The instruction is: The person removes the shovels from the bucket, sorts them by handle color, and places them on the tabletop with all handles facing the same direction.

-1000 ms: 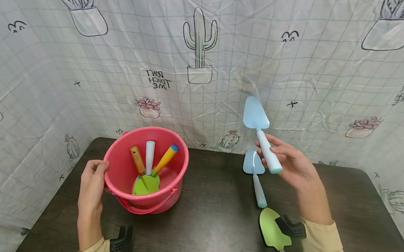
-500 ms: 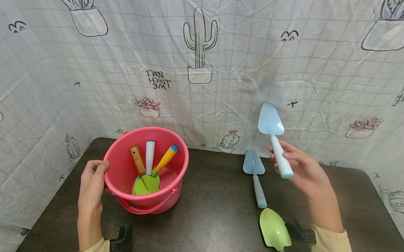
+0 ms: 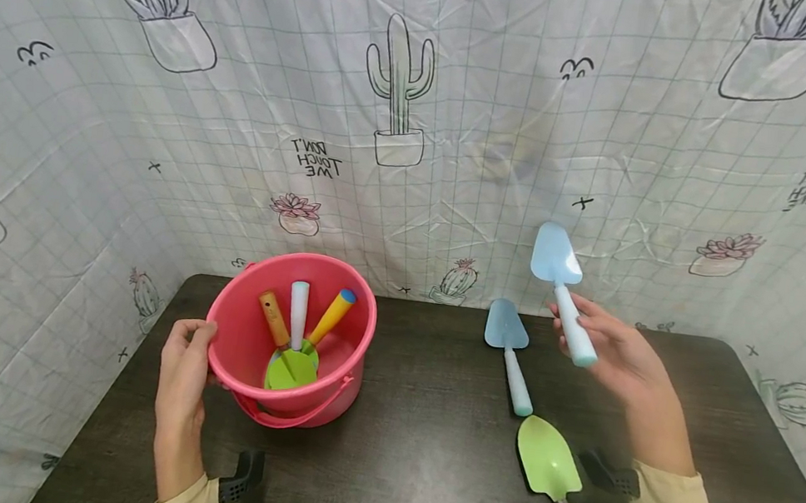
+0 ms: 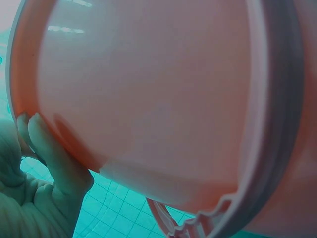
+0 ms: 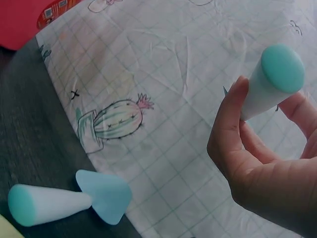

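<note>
In the head view my left hand (image 3: pixel 183 371) pinches the near-left rim of a pink bucket (image 3: pixel 343 399), whose mouth tilts toward me. Inside the bucket lie several small garden tools, with a wooden handle (image 3: pixel 274 320), a white handle (image 3: pixel 298 314) and a yellow handle (image 3: pixel 331 318) sticking up above a green blade (image 3: pixel 292 370). My right hand (image 3: pixel 617 353) holds a light-blue trowel (image 3: pixel 557 254) by its white handle, blade up, above the table. Below it to the left, a second light-blue trowel (image 3: pixel 507 327) lies on the table. Nearer me lies a green trowel (image 3: pixel 549 462) with a wooden handle.
The dark wooden table (image 3: pixel 406 470) ends at the back against a hanging white cloth (image 3: pixel 257 83) printed with cacti. The bucket's handle (image 3: pixel 291 421) hangs down at its front. A black strap mount (image 3: pixel 242 478) sits at the left wrist.
My right hand has moved to the right and slightly down, carrying the light-blue trowel away from the bucket. The left hand and the bucket have stayed put.
</note>
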`<state>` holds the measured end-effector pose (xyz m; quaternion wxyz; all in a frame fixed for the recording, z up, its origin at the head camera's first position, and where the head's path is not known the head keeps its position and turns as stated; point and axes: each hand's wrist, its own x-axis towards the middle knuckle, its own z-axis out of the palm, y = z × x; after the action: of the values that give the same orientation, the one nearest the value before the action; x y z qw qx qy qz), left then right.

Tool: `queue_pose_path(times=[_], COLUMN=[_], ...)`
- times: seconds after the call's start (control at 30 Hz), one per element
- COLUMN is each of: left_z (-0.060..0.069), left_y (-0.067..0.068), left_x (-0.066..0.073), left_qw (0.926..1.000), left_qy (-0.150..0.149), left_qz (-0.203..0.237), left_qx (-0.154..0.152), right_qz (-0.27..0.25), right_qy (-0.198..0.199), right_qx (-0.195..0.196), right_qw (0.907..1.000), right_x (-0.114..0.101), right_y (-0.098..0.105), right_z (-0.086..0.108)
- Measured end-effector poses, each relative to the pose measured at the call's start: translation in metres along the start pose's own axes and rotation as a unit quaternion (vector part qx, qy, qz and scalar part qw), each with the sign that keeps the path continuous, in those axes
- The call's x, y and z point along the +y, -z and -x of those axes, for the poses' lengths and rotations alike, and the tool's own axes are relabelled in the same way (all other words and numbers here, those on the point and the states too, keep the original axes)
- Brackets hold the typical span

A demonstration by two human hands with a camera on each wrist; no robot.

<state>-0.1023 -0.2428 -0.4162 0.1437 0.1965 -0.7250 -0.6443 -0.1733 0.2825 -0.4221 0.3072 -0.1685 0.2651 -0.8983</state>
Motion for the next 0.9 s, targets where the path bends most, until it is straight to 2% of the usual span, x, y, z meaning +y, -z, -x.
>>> queue_pose_path(times=[0.13, 0.4, 0.6, 0.9], left_z=[0.001, 0.003, 0.002, 0.000], left_y=[0.000, -0.002, -0.002, -0.002], left_x=[0.000, 0.001, 0.001, 0.001], left_qw=[1.0000, 0.9998, 0.9998, 0.9998], left_qy=[-0.003, -0.008, -0.013, -0.005], left_qz=[0.000, -0.014, -0.012, -0.015], left_qx=[0.001, 0.010, 0.008, 0.010], right_qz=[0.008, 0.006, -0.001, 0.000], right_qy=[0.004, -0.003, -0.016, -0.020], right_qx=[0.014, 0.000, 0.005, 0.047], right_qw=[0.9999, 1.0000, 0.9999, 0.9987], right_x=[0.000, 0.001, 0.003, 0.011], right_y=[0.006, 0.023, 0.042, 0.060], right_z=[0.006, 0.014, 0.022, 0.030])
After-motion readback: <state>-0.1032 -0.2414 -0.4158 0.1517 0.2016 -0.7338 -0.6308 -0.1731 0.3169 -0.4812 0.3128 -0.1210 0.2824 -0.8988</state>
